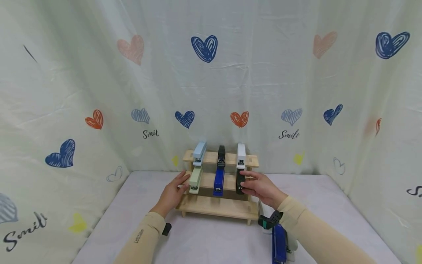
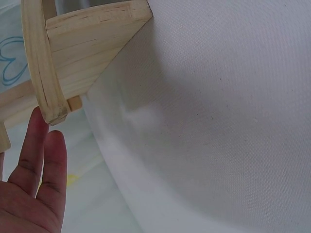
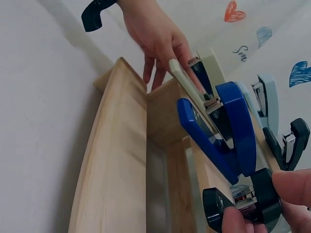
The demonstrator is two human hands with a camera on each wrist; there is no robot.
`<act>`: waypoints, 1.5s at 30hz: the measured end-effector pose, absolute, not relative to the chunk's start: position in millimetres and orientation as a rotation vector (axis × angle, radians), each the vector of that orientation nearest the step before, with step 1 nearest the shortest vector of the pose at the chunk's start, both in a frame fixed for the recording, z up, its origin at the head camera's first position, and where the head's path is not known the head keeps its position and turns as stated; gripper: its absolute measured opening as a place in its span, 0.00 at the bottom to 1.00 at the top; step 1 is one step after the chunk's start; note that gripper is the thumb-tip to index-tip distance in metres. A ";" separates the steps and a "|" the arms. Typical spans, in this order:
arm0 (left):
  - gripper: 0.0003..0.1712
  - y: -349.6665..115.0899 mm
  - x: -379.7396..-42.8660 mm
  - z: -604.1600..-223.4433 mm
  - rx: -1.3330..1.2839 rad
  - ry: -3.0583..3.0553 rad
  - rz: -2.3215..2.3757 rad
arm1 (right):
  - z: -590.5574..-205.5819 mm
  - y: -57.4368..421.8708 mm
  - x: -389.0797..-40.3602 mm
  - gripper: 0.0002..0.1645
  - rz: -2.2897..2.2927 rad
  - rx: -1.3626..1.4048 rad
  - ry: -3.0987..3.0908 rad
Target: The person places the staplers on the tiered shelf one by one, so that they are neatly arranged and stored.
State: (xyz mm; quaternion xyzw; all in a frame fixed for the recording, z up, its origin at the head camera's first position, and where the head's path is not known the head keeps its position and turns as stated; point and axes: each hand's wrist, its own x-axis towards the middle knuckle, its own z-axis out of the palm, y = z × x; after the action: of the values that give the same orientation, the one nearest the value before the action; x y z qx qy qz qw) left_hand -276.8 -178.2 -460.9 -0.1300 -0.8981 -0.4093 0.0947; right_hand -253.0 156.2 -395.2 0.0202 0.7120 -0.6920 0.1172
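Observation:
A three-step wooden rack [image 1: 217,208] holds staplers on its upper two steps. My right hand [image 1: 262,187] grips a black stapler [image 3: 266,200] at the right end of the middle step, thumb and fingers on either side of it. Left of that stapler are a blue stapler [image 1: 219,180] and a light green stapler [image 1: 196,177]. At the rack's left end, my left hand [image 1: 172,192] has its fingers extended beside the green stapler; in the left wrist view, a fingertip meets the wooden side piece [image 2: 41,63].
On the top step sit a light blue stapler [image 1: 199,151], another black stapler [image 1: 221,153] and a white stapler [image 1: 241,151]. Another blue stapler [image 1: 279,244] lies on the white table [image 1: 211,244] beside pale ones, partly under my right forearm. A heart-printed curtain [image 1: 211,84] hangs behind.

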 end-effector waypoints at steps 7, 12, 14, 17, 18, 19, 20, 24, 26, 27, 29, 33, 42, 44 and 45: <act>0.25 -177.6 -276.7 -461.2 -0.372 -2.670 -1.202 | -395.1 156.5 -252.1 0.30 -2.034 0.044 2.077; 0.25 -177.0 -273.6 -460.0 -0.352 -2.677 -1.219 | -395.9 157.2 -251.2 0.30 -2.046 0.042 2.052; 0.25 -177.1 -272.8 -459.8 -0.357 -2.672 -1.219 | -396.0 157.3 -250.6 0.31 -2.049 0.034 2.049; 0.25 -176.8 -273.0 -459.7 -0.352 -2.672 -1.223 | -396.1 158.1 -249.0 0.32 -2.049 0.022 2.052; 0.26 -176.8 -273.2 -459.9 -0.356 -2.671 -1.222 | -396.1 158.5 -248.2 0.32 -2.049 0.018 2.053; 0.26 -176.7 -273.6 -460.3 -0.359 -2.669 -1.220 | -396.1 159.1 -247.5 0.32 -2.048 0.011 2.053; 0.26 -176.7 -274.0 -460.7 -0.358 -2.670 -1.220 | -396.0 159.7 -246.7 0.32 -2.049 0.008 2.051; 0.26 -177.4 -275.4 -462.6 -0.370 -2.662 -1.215 | -396.1 163.0 -243.6 0.33 -2.056 -0.005 2.050; 0.26 -178.0 -275.9 -463.3 -0.372 -2.658 -1.216 | -396.4 166.4 -241.1 0.34 -2.056 -0.022 2.050; 0.26 -178.2 -275.9 -463.4 -0.372 -2.657 -1.221 | -397.0 168.7 -239.4 0.34 -2.055 -0.026 2.056; 0.26 -178.5 -276.2 -463.6 -0.374 -2.657 -1.225 | -398.6 175.2 -234.9 0.34 -2.046 -0.044 2.064; 0.26 -179.1 -276.0 -463.3 -0.390 -2.654 -1.227 | -403.3 195.6 -220.8 0.33 -1.998 -0.029 2.121; 0.26 -178.6 -276.0 -461.7 -0.388 -2.649 -1.238 | -427.3 251.9 -181.0 0.36 -1.913 0.147 2.220; 0.26 -179.1 -275.7 -461.1 -0.383 -2.651 -1.237 | -433.6 262.4 -172.2 0.38 -1.887 0.184 2.247; 0.26 -179.2 -275.5 -460.7 -0.378 -2.653 -1.237 | -436.3 267.1 -168.2 0.39 -1.868 0.208 2.267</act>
State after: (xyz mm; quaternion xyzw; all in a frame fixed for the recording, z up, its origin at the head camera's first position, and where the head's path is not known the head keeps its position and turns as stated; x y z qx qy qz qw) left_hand -275.5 -179.2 -460.7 -0.1276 -0.8948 -0.4172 0.0950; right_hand -168.2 267.1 -436.3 0.0703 0.7662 -0.6312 0.0981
